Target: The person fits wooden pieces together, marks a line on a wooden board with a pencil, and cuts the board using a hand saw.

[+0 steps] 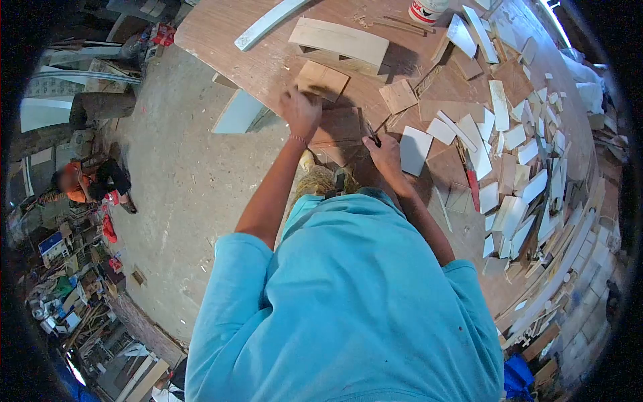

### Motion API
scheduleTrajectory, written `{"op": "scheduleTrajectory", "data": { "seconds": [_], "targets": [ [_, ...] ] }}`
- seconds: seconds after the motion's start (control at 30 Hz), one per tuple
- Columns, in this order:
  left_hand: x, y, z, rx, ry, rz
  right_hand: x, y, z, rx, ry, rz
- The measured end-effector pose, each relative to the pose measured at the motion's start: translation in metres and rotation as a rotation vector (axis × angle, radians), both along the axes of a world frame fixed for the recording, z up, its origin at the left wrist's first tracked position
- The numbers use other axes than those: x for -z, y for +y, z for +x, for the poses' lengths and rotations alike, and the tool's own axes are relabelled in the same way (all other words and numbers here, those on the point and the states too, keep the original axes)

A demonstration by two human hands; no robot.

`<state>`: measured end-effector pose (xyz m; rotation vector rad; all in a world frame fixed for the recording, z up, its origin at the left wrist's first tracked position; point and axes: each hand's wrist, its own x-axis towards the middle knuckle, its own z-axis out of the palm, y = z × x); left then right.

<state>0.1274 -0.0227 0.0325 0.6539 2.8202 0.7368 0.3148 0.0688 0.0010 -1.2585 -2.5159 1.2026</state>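
Note:
My left hand (299, 112) is over the near edge of the wooden worktable, smeared by motion, with its fingers beside a small wooden block (324, 79). In my closed right hand (385, 155) is a thin, pointed tool with a dark handle (376, 140), its tip directed away from me. A flat brown board (337, 126) lies between my hands at the table edge. Right of my right hand rests a white-faced panel (415, 150). Beyond the small block stands a curved wooden piece (340, 41).
Many white and brown offcuts (514, 137) cover the table's right side, with a red-handled tool (473, 189) among them. A white tub (426, 11) and a curved white strip (271, 23) are at the back. A person (84, 181) sits at the far left amid clutter.

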Motion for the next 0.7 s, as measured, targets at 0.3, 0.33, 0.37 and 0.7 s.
{"op": "scheduleTrajectory", "data": {
  "seconds": [0.3, 0.33, 0.37, 0.7],
  "targets": [
    [0.024, -0.049, 0.061, -0.191, -0.382, 0.421, 0.000, -0.001, -0.006, 0.368, 0.244, -0.757],
    [0.019, -0.048, 0.061, -0.307, -0.723, 0.655, -0.002, 0.002, -0.004, 0.371, 0.250, -0.750],
    [0.047, -0.054, 0.054, -0.274, -0.733, 0.670, -0.005, 0.006, -0.002, 0.339, 0.242, -0.696],
    [-0.024, -0.035, 0.076, -0.113, -1.351, 0.989, 0.003, 0.066, 0.046, 0.445, 0.191, -0.028]
  ]
}}
